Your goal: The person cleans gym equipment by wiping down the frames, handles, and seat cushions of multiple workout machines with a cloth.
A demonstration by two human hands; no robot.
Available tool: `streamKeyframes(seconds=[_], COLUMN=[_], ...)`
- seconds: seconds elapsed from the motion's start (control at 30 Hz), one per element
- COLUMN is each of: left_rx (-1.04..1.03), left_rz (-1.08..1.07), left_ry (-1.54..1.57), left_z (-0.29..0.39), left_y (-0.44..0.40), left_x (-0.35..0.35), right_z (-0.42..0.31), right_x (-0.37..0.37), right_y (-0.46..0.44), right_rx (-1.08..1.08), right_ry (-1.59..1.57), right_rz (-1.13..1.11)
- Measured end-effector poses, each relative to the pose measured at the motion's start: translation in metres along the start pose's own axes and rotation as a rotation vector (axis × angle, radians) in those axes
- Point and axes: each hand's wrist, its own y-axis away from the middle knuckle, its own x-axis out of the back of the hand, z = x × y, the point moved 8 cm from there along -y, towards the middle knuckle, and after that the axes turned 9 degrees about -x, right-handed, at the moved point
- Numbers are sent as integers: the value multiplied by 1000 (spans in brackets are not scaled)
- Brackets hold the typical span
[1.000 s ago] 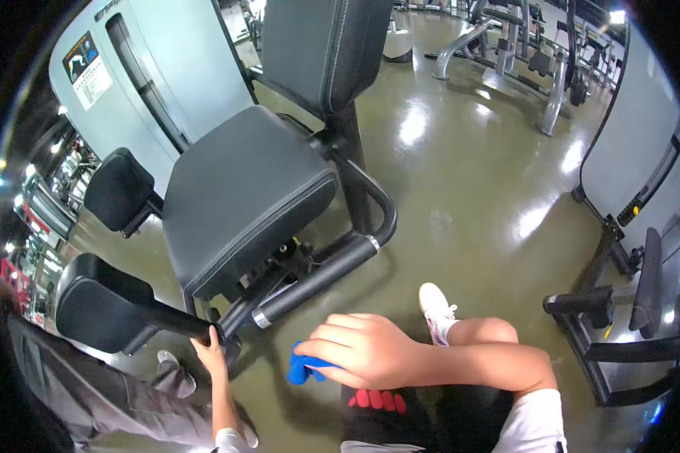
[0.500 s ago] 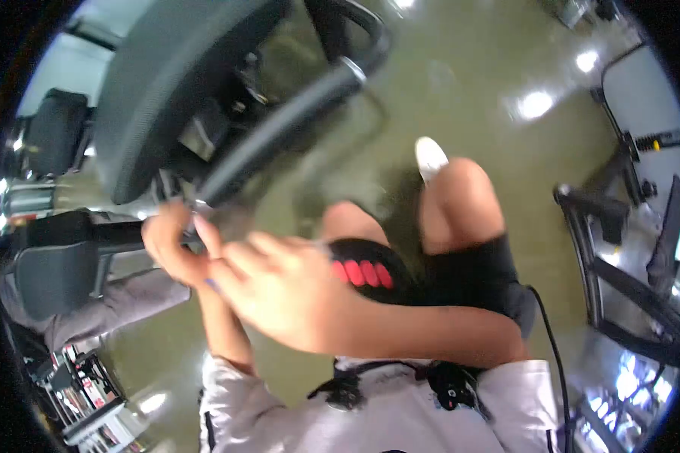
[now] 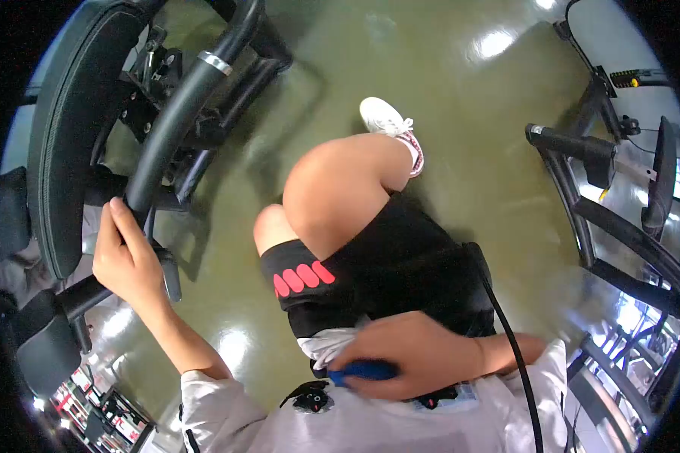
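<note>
My left hand (image 3: 132, 255) is at the left, with its fingers stretched out and nothing seen in them. Its fingertips reach the lower end of a black padded bar (image 3: 175, 124) on a gym machine; whether they touch it I cannot tell. A silver ring circles that bar higher up. Close in front of my shirt, my right hand (image 3: 419, 351) is curled around a dark blue object (image 3: 366, 369). Most of that object hides under the fingers, and blur keeps its kind from showing.
A black padded backrest (image 3: 75, 136) stands left of the bar, with a smaller pad (image 3: 51, 351) below. Another machine frame (image 3: 574, 196) stands at the right. A black cable (image 3: 510, 332) hangs past my right arm. The floor (image 3: 461, 98) is glossy green.
My hands, together near the bar's end before, are now apart. The right moved back to my shirt and now shows a blue object. My view and legs have shifted; the machine sits farther left.
</note>
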Motion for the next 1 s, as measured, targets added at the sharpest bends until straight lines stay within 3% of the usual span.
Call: streamKeyframes(seconds=[0.03,0.1,0.17,0.23,0.27,0.37,0.43,0.5,0.53,0.6,0.7,0.77,0.87,0.97,1.0], left_rx=[-2,22,1,-3,-8,-11,38,24,7,-8,-21,-59,-111,-157,-174], left_rz=[9,-34,30,49,51,63,7,-4,-19,4,39,46,32,38,31], left_ry=[-7,-36,-8,-13,-24,-27,19,19,25,14,-1,-29,-47,-21,-23], left_z=[2,-3,-2,-1,-2,-2,-5,-6,-6,-7,-5,-1,6,6,8], left_y=[0,1,2,2,2,2,3,2,2,3,4,3,0,-1,-3], left_x=[1,-4,-3,-3,-2,-3,-5,-5,-6,-6,-4,-4,0,4,6], right_z=[16,57,89,78,80,76,90,93,97,99,114,134,137,142,130], right_x=[13,41,79,120,128,124,125,140,148,167,183,175,145,120,117], right_y=[9,40,81,91,93,64,59,70,81,106,161,187,177,177,178], right_rx=[-131,-495,-667,-621,-732,-696,-733,-584,-741,-1075,-1220,-1442,-1112,-743,-724], right_ry=[-287,-453,-407,201,351,609,601,696,696,807,914,876,651,455,299], right_rz=[-31,-48,220,551,641,706,698,918,960,918,783,518,542,218,236])
